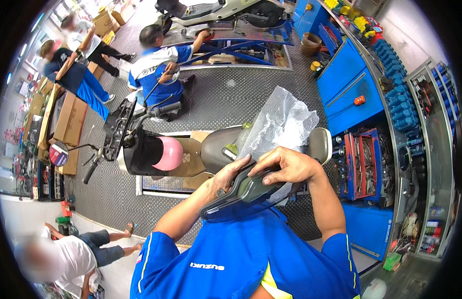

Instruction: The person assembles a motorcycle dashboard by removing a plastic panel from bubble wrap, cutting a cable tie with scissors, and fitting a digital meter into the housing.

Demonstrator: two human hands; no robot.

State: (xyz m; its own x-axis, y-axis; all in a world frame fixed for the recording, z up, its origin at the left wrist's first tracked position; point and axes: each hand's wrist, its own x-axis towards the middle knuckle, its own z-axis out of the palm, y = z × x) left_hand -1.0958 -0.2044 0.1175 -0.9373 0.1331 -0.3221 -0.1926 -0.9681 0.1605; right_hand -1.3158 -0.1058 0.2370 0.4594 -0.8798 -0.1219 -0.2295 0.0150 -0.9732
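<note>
Close in front of my chest I hold a dark vehicle lamp unit with a glossy, see-through cover. My left hand grips its left end, thumb along the upper edge. My right hand is bent over the other end, with thumb and fingertips pressed on its surface. Just beyond my hands stands a scooter with a dark seat. Crumpled clear plastic wrap lies over the rear of the scooter. A pink helmet sits near its front. The underside of the lamp unit is hidden.
Blue cabinets and a red-and-blue tool cart line the right side. A person in blue and white crouches ahead by another raised scooter. Others stand at upper left; one sits at lower left. Cardboard boxes stand left.
</note>
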